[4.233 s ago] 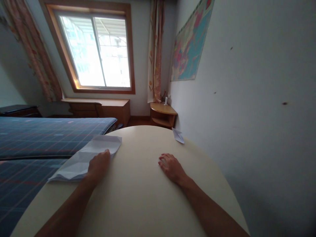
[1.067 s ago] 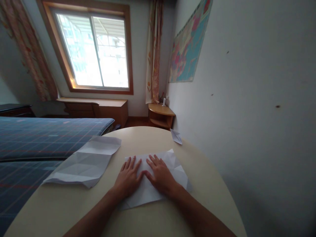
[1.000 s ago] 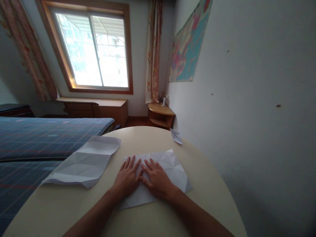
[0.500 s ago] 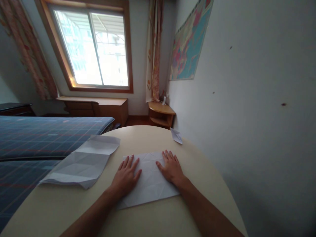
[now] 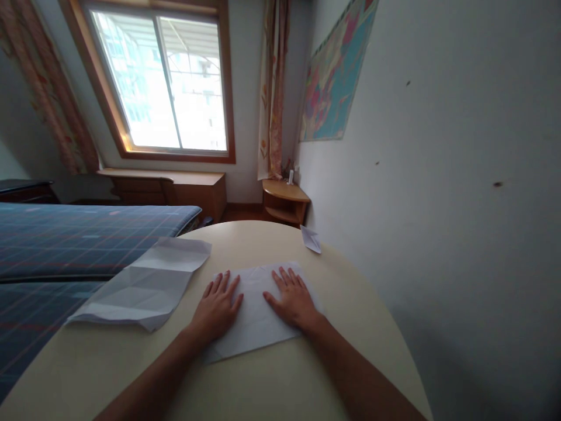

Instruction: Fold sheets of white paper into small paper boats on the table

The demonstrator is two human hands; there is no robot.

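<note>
A creased white sheet of paper (image 5: 256,316) lies on the round cream table (image 5: 249,386) in front of me. My left hand (image 5: 218,305) rests palm down on its left side, fingers spread. On the right part of the same sheet lies my right hand (image 5: 291,297), also flat with the fingers apart. Neither hand grips anything. My palms and wrists cover parts of the paper's side edges.
More creased white paper (image 5: 144,286) lies at the table's left edge. A small folded paper piece (image 5: 311,240) sits at the far right edge. A plaid mattress (image 5: 87,240) borders the table on the left, a white wall (image 5: 438,234) on the right.
Both hands have shifted a little left and away from me on the paper. My right hand now lies further in from the sheet's right edge. The other papers stay in place.
</note>
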